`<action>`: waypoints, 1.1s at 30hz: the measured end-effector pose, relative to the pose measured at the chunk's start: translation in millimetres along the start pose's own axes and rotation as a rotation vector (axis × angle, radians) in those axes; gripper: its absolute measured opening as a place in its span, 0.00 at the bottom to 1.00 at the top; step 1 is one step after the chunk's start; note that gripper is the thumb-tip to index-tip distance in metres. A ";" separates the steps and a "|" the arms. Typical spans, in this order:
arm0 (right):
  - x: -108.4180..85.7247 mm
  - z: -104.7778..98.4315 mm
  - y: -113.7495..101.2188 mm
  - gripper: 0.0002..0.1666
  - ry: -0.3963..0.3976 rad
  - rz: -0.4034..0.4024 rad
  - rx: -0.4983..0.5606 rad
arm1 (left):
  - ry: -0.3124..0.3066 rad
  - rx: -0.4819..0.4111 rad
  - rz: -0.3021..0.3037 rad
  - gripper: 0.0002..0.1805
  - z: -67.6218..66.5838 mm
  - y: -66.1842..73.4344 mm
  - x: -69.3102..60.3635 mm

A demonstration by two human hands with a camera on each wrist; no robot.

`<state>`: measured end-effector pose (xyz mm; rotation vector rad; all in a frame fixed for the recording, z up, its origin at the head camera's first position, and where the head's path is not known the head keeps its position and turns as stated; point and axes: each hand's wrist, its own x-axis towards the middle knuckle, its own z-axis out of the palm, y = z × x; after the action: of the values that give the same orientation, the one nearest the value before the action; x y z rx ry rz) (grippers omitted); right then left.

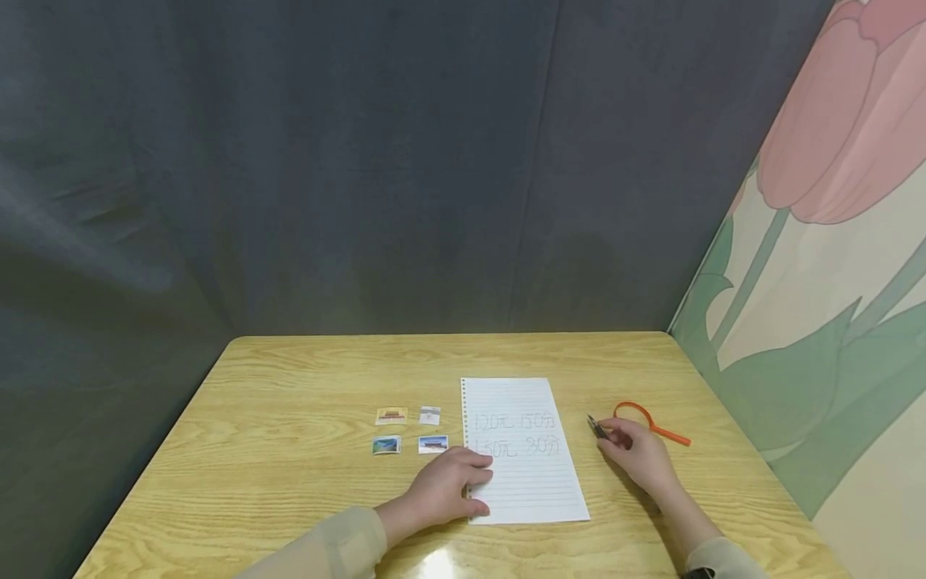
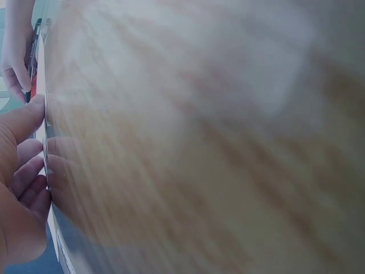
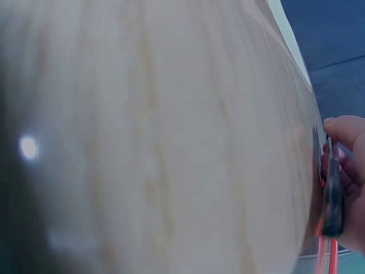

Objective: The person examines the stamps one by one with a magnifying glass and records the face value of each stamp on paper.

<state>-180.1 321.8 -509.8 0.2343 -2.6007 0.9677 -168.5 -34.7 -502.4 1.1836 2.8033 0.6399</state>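
My left hand (image 1: 448,486) rests on the left edge of a lined, punched sheet of paper (image 1: 524,490), fingers over the paper and thumb apart. Handwritten figures cover the sheet's middle; my fingertips hide a bit of the lower line. To the right of the paper my right hand (image 1: 640,454) pinches a slim, dark, pen-like tool (image 1: 597,428) with a silvery end. In the right wrist view the dark tool (image 3: 332,211) runs along the fingers just over the tabletop; its exact kind is hard to tell. The left wrist view shows the left fingers (image 2: 28,171) low at the table surface.
Left of the paper lie several small stamp-like pictures, among them a yellow one (image 1: 391,416) and a blue-green one (image 1: 387,445). An orange magnifying glass (image 1: 670,436) lies beyond the right hand. A dark curtain (image 1: 405,177) stands behind the wooden table (image 1: 289,482).
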 end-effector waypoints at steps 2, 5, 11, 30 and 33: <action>2.3 1.5 -0.4 0.13 -0.005 0.028 -0.022 | 0.001 0.001 0.002 0.28 0.3 -0.6 0.0; 6.7 4.7 -3.1 0.13 -0.004 0.061 -0.056 | 0.003 0.001 0.005 0.28 0.3 -1.3 0.1; 13.3 12.4 -8.7 0.13 -0.006 0.099 -0.081 | 0.004 0.000 0.007 0.28 0.6 -0.9 -0.7; 15.5 16.0 -8.0 0.18 -0.038 0.192 -0.082 | 0.010 -0.005 0.037 0.28 0.2 -1.2 -0.4; 15.0 13.3 -8.0 0.18 -0.037 0.199 -0.078 | 0.024 -0.017 0.065 0.22 -0.5 -2.5 -0.3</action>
<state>-195.3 306.5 -508.7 -0.0280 -2.7294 0.9307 -170.1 -36.6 -503.0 1.2778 2.7833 0.6853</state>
